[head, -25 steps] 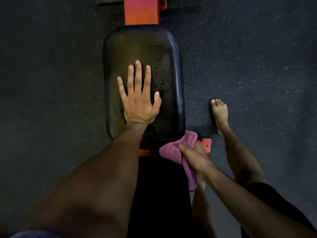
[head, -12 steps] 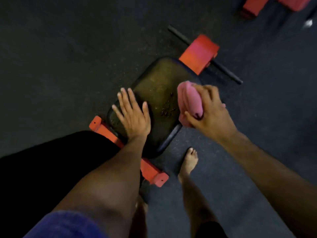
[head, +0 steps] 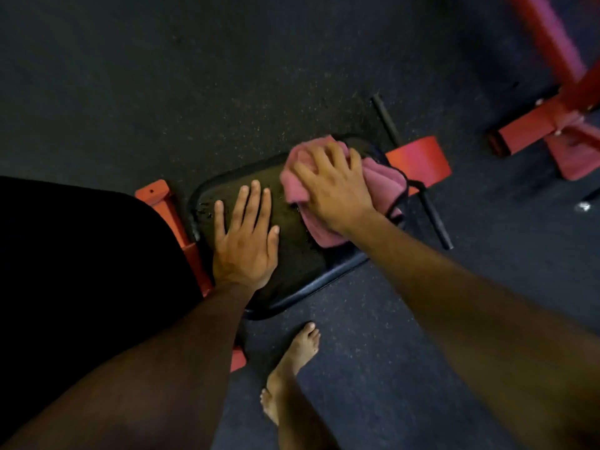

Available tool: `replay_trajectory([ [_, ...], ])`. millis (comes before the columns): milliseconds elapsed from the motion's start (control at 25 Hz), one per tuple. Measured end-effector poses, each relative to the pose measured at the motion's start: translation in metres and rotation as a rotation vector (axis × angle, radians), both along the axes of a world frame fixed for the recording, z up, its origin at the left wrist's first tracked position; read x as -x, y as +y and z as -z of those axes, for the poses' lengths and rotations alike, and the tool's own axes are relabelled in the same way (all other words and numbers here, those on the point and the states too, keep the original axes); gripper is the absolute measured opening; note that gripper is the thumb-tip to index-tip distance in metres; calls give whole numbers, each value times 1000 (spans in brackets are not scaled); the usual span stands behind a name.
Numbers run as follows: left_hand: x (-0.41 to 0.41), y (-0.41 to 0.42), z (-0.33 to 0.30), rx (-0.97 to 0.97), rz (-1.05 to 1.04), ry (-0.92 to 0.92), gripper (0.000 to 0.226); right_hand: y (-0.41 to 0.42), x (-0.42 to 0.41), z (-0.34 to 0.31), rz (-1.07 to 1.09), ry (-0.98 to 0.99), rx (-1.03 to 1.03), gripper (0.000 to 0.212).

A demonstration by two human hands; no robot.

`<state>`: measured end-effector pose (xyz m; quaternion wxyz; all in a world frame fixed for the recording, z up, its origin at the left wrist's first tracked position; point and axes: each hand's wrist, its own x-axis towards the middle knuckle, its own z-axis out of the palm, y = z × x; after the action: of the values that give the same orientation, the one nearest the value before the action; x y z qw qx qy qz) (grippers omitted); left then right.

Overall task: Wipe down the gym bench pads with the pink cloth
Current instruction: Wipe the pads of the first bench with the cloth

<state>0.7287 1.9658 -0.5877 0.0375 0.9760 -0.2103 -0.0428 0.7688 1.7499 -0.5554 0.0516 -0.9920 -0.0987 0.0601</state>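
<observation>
Red frame (head: 418,159) (beyond pad (head: 292,254))

I see the bench pad (head: 292,254), a dark rounded-rectangle cushion with piped edging, lying diagonally across the centre of the frame, its surface dull and speckled with droplets near its left end. The pink cloth (head: 383,183), bunched and creased, sits on the pad's upper-right end, spilling over the far edge there; part of it is covered from above.
</observation>
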Motion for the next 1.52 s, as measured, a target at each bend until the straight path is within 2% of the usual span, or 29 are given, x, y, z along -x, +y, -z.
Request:
replay_trajectory([
  [80,1,-1,-2,7,-15,-15,65,2,-17,-2,46,-57,23,57],
  [200,0,0,-3,22,-18,21,66,2,72,-3,102,26,-73,66],
  [280,-2,0,-4,17,-27,33,66,-4,133,-10,3,108,-95,71],
  [320,-3,-1,-5,37,-30,28,66,-12,132,-8,-74,140,-114,68],
  [400,-1,1,-4,56,-30,42,65,-18,71,-4,-180,100,-141,57],
  [520,-2,-1,-4,23,-25,16,65,-7,-45,0,-129,54,-90,54],
  [600,-2,-3,-5,5,-32,38,67,-7,-34,0,-66,8,-147,56],
  [640,0,-1,-4,-4,-34,44,68,-12,-1,2,-86,16,-163,61],
  [760,-3,-3,-6,9,-30,20,68,-49,88,-6,-312,139,-184,82],
  [840,-2,-1,-5,29,-36,18,67,-64,59,2,-474,146,-233,80],
  [1000,0,-2,-4,8,-55,15,66,-50,-40,4,-254,39,-270,50],
  [1160,-1,-9,-20,0,-88,90,65,-76,27,-9,-178,17,-328,55],
  [1280,37,-12,-55,71,-455,82,64,-65,90,-28,-407,44,-314,44],
  [1360,84,-11,-67,146,-659,66,64,-29,89,-30,-542,94,-326,47],
  [1440,121,-12,-57,214,-653,123,64,2,66,-22,-717,69,-315,49],
  [1520,137,-13,-30,234,-602,181,67,26,38,-6,-981,47,-237,44],
])
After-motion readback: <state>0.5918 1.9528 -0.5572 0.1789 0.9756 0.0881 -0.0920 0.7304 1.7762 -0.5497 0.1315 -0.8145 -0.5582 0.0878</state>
